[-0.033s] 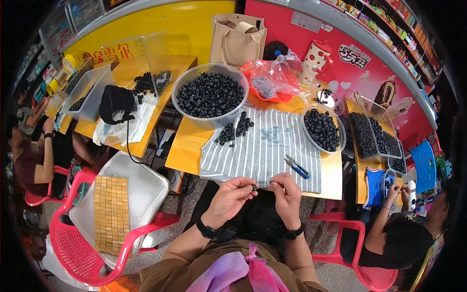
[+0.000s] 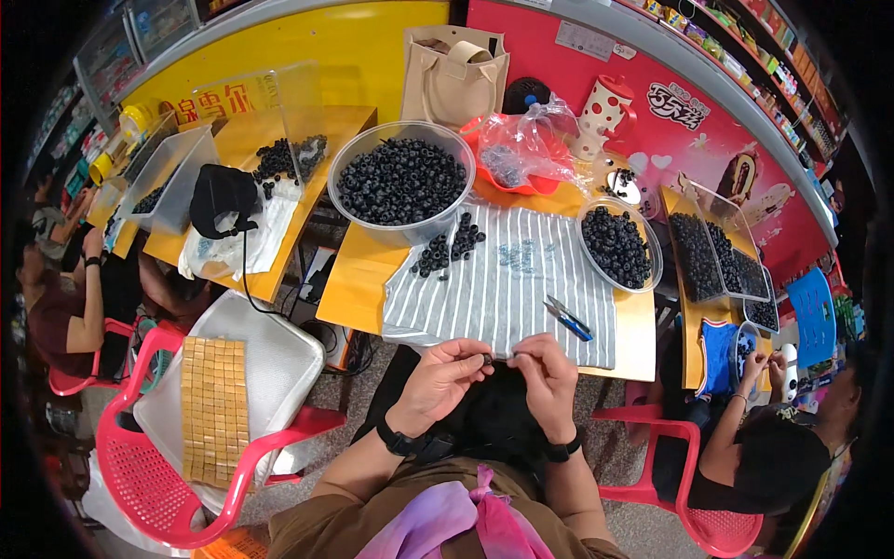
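Note:
My left hand (image 2: pixel 441 382) pinches a small black round part (image 2: pixel 487 360) between thumb and fingertips, at the table's front edge. Close beside it, my right hand (image 2: pixel 548 380) has thumb and finger pressed together; whatever is between them is too small to make out. Beyond the hands lies a grey-and-white striped cloth (image 2: pixel 494 303). On it are a loose heap of black parts (image 2: pixel 448 250), a patch of tiny pale-blue pieces (image 2: pixel 526 256) and blue-handled pliers or cutters (image 2: pixel 569 321).
A large clear tub (image 2: pixel 402 233) and a smaller clear bowl (image 2: pixel 657 270) hold many black parts. An orange basin (image 2: pixel 540 186) with a plastic bag and a beige tote bag (image 2: pixel 456 84) stand behind. A pink chair (image 2: pixel 140 456) is at left; a co-worker (image 2: pixel 773 447) sits at right.
My right fingertips have shifted slightly left, toward the black part in my left hand. The left hand stays in place.

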A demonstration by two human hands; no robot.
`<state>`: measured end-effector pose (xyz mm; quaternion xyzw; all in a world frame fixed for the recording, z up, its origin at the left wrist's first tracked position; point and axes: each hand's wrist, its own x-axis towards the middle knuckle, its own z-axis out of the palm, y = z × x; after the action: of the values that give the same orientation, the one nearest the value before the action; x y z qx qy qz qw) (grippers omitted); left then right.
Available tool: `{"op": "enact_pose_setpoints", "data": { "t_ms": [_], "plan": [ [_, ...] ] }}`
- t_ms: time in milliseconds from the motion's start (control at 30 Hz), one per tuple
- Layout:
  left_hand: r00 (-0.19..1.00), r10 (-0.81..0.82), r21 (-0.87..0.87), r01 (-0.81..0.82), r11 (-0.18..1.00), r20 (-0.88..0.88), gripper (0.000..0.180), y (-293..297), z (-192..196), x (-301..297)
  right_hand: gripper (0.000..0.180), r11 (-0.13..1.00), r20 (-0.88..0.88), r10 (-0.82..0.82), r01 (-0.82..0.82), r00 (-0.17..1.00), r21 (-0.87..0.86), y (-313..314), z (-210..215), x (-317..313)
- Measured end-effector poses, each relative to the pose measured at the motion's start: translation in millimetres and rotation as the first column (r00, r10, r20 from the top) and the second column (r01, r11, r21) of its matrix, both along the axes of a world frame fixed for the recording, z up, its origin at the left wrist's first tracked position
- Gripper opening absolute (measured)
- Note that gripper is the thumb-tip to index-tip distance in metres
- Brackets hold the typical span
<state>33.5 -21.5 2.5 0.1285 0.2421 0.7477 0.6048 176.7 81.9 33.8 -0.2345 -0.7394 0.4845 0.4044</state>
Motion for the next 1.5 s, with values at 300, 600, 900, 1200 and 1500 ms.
{"op": "enact_pose_setpoints", "data": {
  "t_ms": [300,600,900,1200,1500],
  "plan": [
    [0.997,-0.052,-0.008,0.051,0.999,-0.064,0.02,-0.9,6.7,3.5,0.011,0.972,-0.029,0.012,-0.005,0.999,0.236,-21.4,6.8,-1.8],
    [0.994,-0.068,0.023,0.07,0.997,-0.082,0.018,-1.7,3.6,6.0,0.015,0.911,-0.006,0.022,-0.017,1.0,0.412,-20.2,6.5,-0.6],
    [0.985,0.046,0.067,-0.035,0.997,-0.165,0.014,0.8,10.8,16.8,0.012,0.999,-0.148,0.039,-0.036,0.988,0.022,-27.2,-6.8,-1.2],
    [0.968,0.081,0.111,-0.056,0.992,-0.236,0.013,0.9,16.0,15.0,0.012,0.994,-0.123,0.037,-0.023,0.992,0.106,-24.3,0.4,-0.5],
    [0.951,-0.146,0.101,0.18,0.979,-0.274,0.045,24.9,26.1,-18.5,0.037,0.817,0.175,0.159,-0.229,0.972,0.529,16.0,18.1,-4.5]
  ]
}}
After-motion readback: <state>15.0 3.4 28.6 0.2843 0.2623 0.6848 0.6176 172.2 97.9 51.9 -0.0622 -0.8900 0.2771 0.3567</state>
